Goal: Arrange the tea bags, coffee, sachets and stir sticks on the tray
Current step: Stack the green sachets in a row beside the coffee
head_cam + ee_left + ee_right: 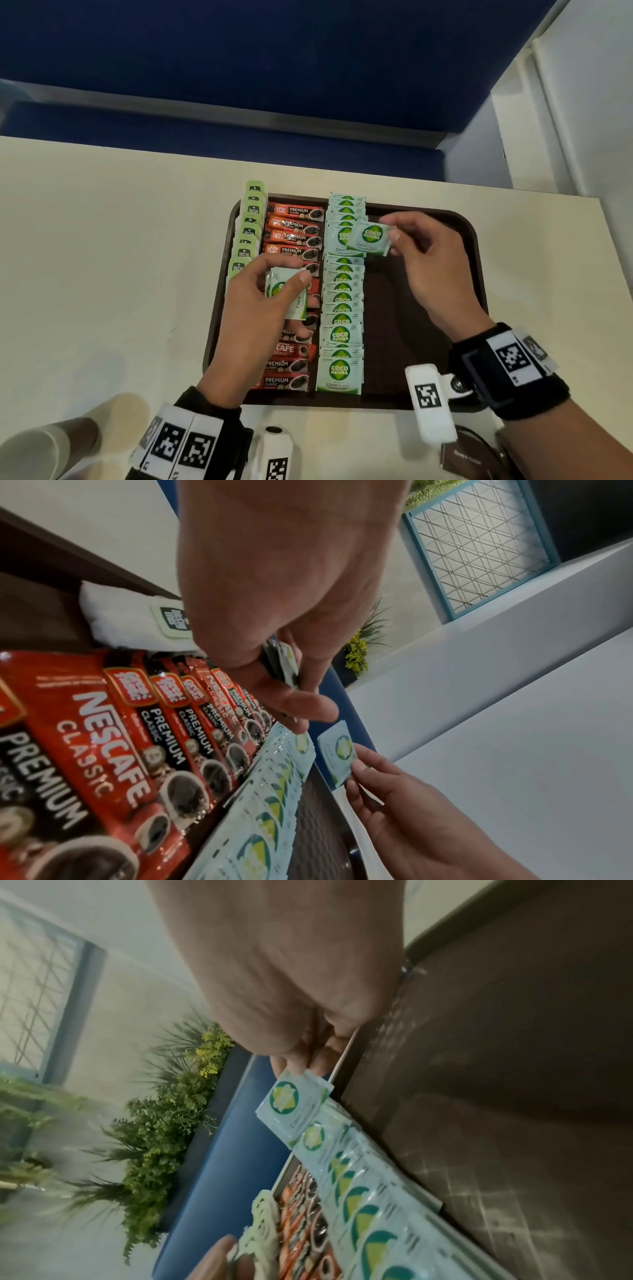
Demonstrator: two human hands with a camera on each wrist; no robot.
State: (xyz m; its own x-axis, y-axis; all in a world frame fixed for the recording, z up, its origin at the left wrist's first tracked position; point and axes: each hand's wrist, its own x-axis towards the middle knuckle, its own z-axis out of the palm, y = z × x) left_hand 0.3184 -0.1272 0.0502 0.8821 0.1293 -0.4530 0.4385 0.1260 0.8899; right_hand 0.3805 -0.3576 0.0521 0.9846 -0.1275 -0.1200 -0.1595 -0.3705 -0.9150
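One pale green sugar sachet is pinched by the right hand. It is held at its right edge, between the thumb and the fingertips. The rest of the sachet sticks out to the left of the fingers, just above the row of sachets on the brown tray.

A small bunch of spare sachets is held in the left hand. The thumb is pressed on the front and the fingers are curled round the back. This hand is above the red coffee packets. Past its fingertips and to its left, the tea bags are lined up along the tray's left side.

The sachet is probably very light and thin. It is likely soft and bendy, with loose sugar inside that can slide about. The shiny wrapper could be a bit slippery. So an edge is a good place for it to be held, with a gentle pinch. If it is squeezed hard in the middle, it may be bent or crumpled. When it is laid down, the free edge can be put on the row first, so the packets under it are not pushed out of line.

No stir sticks can be seen on the tray.
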